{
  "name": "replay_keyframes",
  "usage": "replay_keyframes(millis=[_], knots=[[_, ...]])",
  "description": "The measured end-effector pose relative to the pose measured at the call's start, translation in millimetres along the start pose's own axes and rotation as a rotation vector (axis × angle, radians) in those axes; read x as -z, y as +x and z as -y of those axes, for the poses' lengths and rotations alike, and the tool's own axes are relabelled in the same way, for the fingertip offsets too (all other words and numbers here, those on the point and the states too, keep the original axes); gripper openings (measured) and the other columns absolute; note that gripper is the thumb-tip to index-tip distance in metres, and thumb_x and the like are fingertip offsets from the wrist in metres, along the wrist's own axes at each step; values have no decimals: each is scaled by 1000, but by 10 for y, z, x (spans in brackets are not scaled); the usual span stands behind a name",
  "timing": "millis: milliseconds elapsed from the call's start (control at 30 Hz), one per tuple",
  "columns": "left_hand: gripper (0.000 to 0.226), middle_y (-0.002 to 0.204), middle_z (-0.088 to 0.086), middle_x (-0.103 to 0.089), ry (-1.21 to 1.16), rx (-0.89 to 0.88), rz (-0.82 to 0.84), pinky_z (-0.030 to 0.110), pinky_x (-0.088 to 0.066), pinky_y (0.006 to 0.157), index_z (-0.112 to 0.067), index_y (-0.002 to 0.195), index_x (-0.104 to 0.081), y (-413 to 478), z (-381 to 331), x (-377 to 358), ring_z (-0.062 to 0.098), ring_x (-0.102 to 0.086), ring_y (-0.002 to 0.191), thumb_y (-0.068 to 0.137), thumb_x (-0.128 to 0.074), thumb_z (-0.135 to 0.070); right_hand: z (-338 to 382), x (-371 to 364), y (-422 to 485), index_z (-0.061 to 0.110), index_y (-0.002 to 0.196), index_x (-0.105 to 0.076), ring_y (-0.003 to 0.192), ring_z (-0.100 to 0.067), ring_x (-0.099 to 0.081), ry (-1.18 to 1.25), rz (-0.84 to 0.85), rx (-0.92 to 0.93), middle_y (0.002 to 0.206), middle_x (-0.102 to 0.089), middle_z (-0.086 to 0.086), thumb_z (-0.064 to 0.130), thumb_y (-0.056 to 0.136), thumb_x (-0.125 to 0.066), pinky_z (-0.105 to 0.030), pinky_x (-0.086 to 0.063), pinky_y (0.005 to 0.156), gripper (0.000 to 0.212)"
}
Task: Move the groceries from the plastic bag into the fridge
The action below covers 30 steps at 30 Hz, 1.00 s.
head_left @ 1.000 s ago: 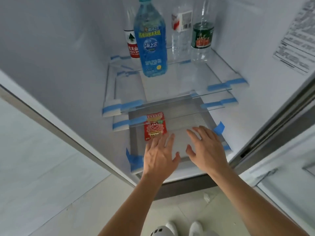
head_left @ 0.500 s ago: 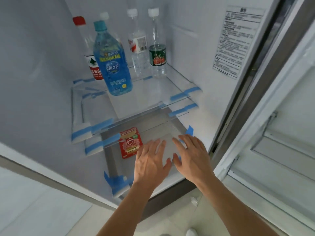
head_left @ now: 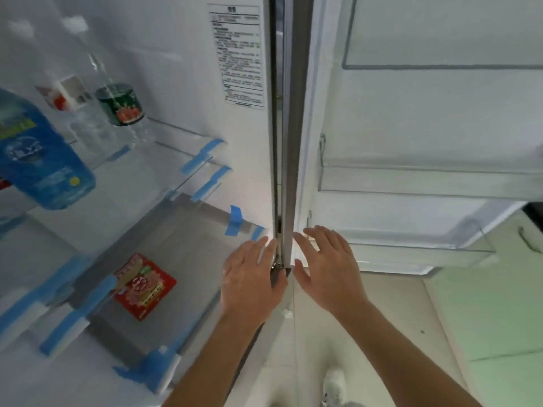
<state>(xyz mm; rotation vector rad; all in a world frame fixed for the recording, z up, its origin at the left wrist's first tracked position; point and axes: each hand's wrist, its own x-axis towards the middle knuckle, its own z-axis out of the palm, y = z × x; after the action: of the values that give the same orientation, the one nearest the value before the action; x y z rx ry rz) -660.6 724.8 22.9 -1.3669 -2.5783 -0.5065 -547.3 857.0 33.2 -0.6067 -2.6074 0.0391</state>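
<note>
At the fridge edge (head_left: 287,142), left hand (head_left: 252,279) and right hand (head_left: 327,268) spread.

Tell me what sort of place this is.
Probably a home kitchen, right at an open fridge: bottles stand on its glass shelf, clear door bins hang on the right, and pale floor tiles show below.

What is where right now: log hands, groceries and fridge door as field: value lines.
left hand: open, empty, before the fridge frame
right hand: open, empty, before the door's lower bin
red packet: flat on the lower shelf
blue bottle: standing on the upper glass shelf
green-label bottle: standing further back
fridge door: open
plastic bag: not in view
</note>
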Motion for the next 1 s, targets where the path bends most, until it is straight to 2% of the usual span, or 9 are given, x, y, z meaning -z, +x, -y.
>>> replay_keyframes(millis=[133,200,367,533,733,1000], knots=[[56,137,2,-61,-73,-130,38,47,-45,107,-20,135,-57,11,-386,-83,25,-56,128,86,-58,-49,-248,204,-371,16,126,-62,121,-30,-58,-69,-49,-147,125,-65,-8,29,87,-63,-44,-45,106,42],[56,139,1,-60,-121,-200,56,47,-42,108,-21,135,-58,8,-638,-113,25,-55,129,86,-56,-48,-381,326,-579,16,126,-62,121,-30,-58,-94,-56,-227,125,-65,-9,29,87,-60,-44,-45,105,42],[54,139,1,-60,-228,-430,82,47,-46,105,-20,133,-60,-119,-1391,-170,26,-56,127,84,-60,-43,-687,732,-1260,16,127,-63,120,-29,-59,-181,-88,-442,124,-66,-7,29,84,-63,-46,-46,103,45],[54,138,2,-60,-307,-649,129,46,-46,102,-20,134,-59,-478,-2192,-223,26,-55,127,86,-55,-44,-855,1204,-2141,16,123,-63,115,-29,-60,-283,-149,-652,120,-65,-7,28,83,-63,-44,-47,101,42],[52,138,0,-59,-318,-930,224,42,-45,103,-20,134,-58,-1239,-3038,-85,24,-56,125,87,-56,-43,-732,1708,-3314,16,123,-65,116,-29,-61,-372,-203,-920,121,-66,-7,24,79,-70,-46,-49,101,46],[54,142,-2,-56,-341,-1266,353,40,-44,107,-22,137,-54,-2307,-3841,31,22,-52,131,89,-58,-44,-242,2165,-4705,15,125,-63,115,-29,-61,-493,-240,-1275,121,-65,-7,26,81,-70,-45,-50,99,46]])
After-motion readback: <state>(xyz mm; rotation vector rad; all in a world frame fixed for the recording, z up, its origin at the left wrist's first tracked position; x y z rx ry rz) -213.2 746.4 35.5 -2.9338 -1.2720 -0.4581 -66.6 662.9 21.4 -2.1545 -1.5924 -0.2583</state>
